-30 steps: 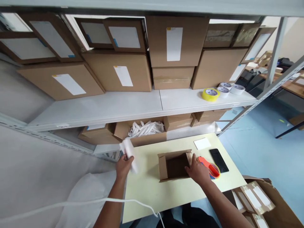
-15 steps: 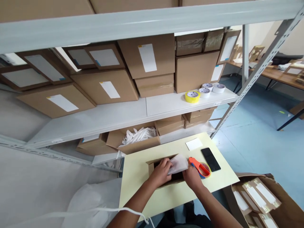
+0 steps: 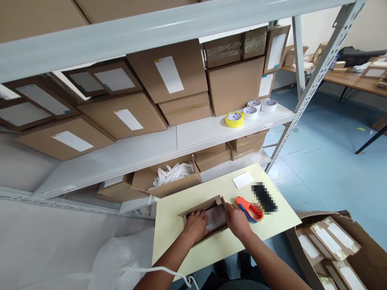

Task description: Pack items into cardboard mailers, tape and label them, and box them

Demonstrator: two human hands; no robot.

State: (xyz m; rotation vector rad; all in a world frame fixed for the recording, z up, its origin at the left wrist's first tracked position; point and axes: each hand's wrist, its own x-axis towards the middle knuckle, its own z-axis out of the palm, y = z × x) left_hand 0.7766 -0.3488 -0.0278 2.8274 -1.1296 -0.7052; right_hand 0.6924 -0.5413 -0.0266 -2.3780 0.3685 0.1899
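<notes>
A small open cardboard box [image 3: 189,210] rests on the pale yellow table [image 3: 169,249]. Inside it lies a translucent white packet [image 3: 216,216], flat and partly covered by my fingers. My left hand [image 3: 196,226] reaches into the box from above, fingers laid flat over the packet's left part. At the box's right end, my right hand [image 3: 237,219] grips the cardboard wall between thumb and fingers. Just right of that hand is an orange and blue tape dispenser [image 3: 250,210]. Beyond it are a dark, pixelated object [image 3: 264,197] and a white card [image 3: 243,179].
Grey shelving [image 3: 145,149] with cardboard boxes stands behind the table. A yellow tape roll [image 3: 234,119] and several white rolls sit on it. Below is an open carton [image 3: 169,188] of white strips. A large carton [image 3: 290,241] with packed boxes stands at lower right.
The white packet has gone from above the box down into it. My left hand has moved down with it and flattened; my right hand has shifted slightly left along the box end. The camera view has turned slightly.
</notes>
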